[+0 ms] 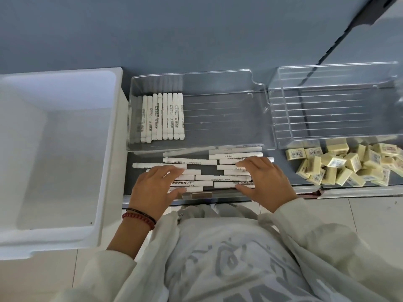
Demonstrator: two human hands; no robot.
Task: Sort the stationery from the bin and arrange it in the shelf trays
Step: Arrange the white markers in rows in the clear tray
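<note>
Several white markers (pixel 205 177) lie loose on the grey shelf in front of me. My left hand (pixel 156 188) rests flat on their left ends and my right hand (pixel 261 177) on their right ends, fingers spread and straight. Behind them a clear tray (pixel 218 83) holds a neat row of white markers (pixel 162 116) at its left side. A second clear tray (pixel 327 101) to the right holds nothing. In front of it lies a heap of pale yellow erasers (pixel 340 164).
A large white bin (pixel 61 153) stands at the left, with nothing visible inside. The grey shelf's front lip (pixel 349 192) runs along the near edge. A blue-grey back wall rises behind the trays. White floor tiles lie below.
</note>
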